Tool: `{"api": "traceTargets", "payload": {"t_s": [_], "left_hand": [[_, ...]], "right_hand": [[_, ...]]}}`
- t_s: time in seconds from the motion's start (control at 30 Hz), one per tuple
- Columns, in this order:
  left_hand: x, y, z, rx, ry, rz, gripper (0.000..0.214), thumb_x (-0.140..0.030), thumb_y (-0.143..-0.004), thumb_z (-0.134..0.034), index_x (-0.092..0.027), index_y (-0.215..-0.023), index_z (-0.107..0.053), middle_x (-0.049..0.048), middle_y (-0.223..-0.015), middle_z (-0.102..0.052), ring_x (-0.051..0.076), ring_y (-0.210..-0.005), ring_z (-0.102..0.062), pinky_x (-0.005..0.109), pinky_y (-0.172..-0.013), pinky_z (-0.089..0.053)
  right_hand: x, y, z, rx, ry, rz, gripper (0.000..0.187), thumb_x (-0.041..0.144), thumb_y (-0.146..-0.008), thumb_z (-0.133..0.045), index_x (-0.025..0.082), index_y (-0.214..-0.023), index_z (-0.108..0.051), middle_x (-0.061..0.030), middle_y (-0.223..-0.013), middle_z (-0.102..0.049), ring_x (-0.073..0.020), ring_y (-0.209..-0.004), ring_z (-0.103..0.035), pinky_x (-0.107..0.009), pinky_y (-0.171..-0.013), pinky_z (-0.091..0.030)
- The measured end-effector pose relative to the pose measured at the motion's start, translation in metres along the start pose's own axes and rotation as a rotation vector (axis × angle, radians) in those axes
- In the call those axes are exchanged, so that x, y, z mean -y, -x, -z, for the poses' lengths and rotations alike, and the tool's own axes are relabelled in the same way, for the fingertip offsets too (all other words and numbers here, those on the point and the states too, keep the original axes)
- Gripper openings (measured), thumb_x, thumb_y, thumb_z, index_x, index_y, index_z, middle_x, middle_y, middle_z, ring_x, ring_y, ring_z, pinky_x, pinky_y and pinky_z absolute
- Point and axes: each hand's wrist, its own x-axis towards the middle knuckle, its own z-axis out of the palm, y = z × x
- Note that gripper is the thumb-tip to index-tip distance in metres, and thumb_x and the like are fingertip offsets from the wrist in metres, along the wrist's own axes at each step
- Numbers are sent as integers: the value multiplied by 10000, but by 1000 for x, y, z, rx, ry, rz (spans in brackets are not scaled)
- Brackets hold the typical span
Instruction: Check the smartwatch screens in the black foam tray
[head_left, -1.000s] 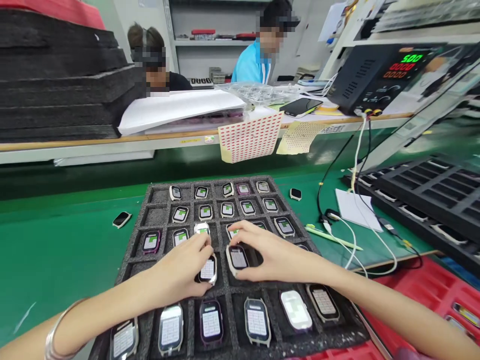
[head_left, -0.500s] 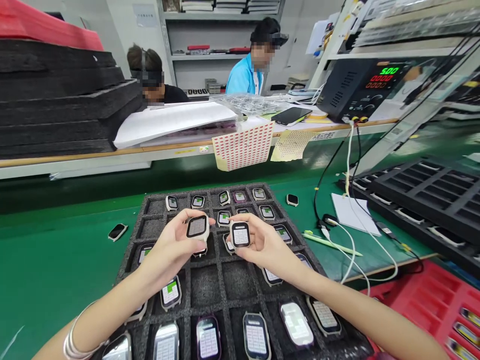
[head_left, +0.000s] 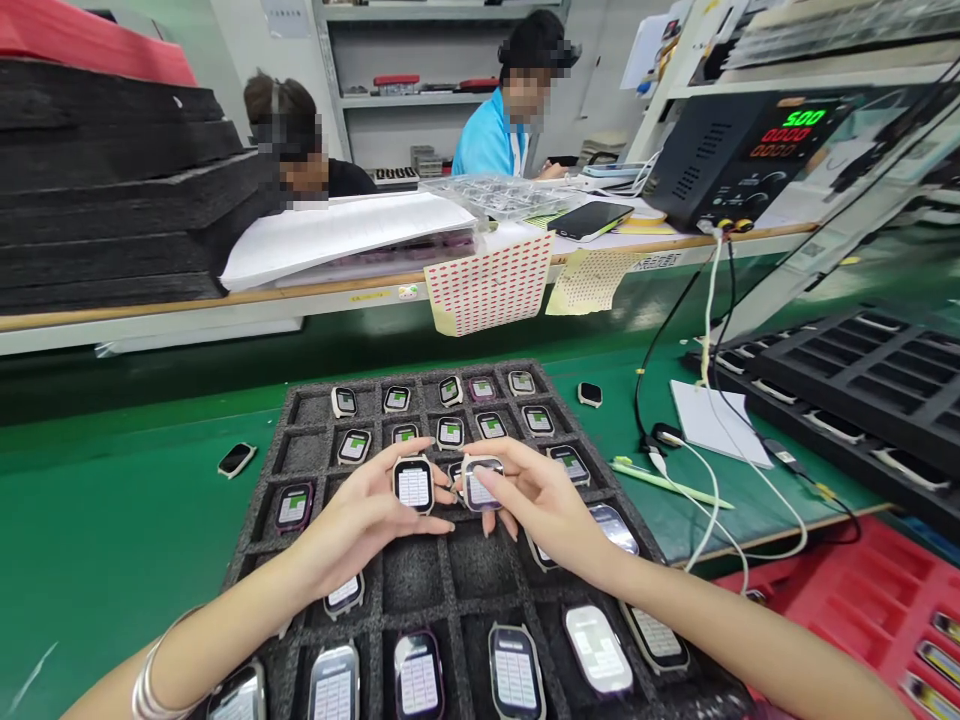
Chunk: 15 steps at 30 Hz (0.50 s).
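Since the frame half a second ago, the first watch (head_left: 413, 485) has turned from a tilted, greyish face to nearly square-on with a bright screen, and has come closer to the second watch (head_left: 472, 492). The right thumb has moved onto the second watch's screen.

Left hand (head_left: 360, 510): grasping the first watch by its edges, thumb below, fingers above and behind. Pale case, rounded-square black bezel, screen lit with a white grid of cells. Right hand (head_left: 551, 505): grasping the second watch, fingers behind, thumb lying across the face. Case also pale; glare and the thumb cover much of the screen, which seems to carry a similar grid, though this is uncertain. Both watches are held side by side above the middle of the foam tray (head_left: 445, 590).

Tray: dark grey foam, divided into square compartments, many with one watch each. Upper rows: mostly pale cases, several screens showing green blocks; one purple watch (head_left: 482, 388) in the far row, another purple-cased watch (head_left: 295, 506) at the left side. Near row: larger-looking lit screens, one whitish screen (head_left: 598, 648) strongly washed out.

Outside the tray: a dark-screened watch (head_left: 237, 459) on the green table (head_left: 112, 520) to the left. Right side: black trays (head_left: 825, 360) with watches in their slots; red tray (head_left: 847, 600) holding small parts with yellow markings.
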Motion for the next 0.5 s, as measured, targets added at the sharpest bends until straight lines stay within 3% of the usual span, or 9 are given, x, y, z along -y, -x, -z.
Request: {"api": "traceTargets", "payload": {"t_s": [0.13, 0.27, 0.37, 0.5], "left_hand": [[5, -1, 1, -17, -95, -76, 411, -192, -874, -552, -218, -1282, -513, 94, -995, -624, 229, -912, -606, 423, -776, -537], [9, -4, 6, 20, -169, -152, 409, -255, -887, -562, -215, -1290, -505, 93, -952, -614, 210, -854, -596, 333, -650, -554], [10, -4, 7, 25, -157, -160, 423, -238, -879, -564, -210, -1296, -496, 96, -947, -611, 211, -836, -594, 314, -600, -549], [7, -1, 3, 30, -59, -134, 485, -136, -838, -509, -183, -1318, -465, 107, -952, -617, 234, -858, -601, 370, -647, -548]], "right_hand": [[1, 4, 3, 28, 10, 48, 336, 424, -934, -486, 206, -1180, -555, -12, -705, -597, -136, -541, -592, -212, -421, -428], [2, 6, 4, 46, -1, 82, 304, 384, -933, -500, 219, -1181, -560, -7, -695, -599, -121, -514, -563, -209, -435, -422], [3, 6, 3, 59, -3, 78, 298, 368, -936, -494, 223, -1189, -559, -10, -712, -608, -119, -512, -561, -212, -443, -429], [5, 6, 3, 74, -33, 54, 342, 346, -926, -509, 218, -1242, -529, -27, -768, -626, -148, -594, -611, -221, -460, -462]]}}
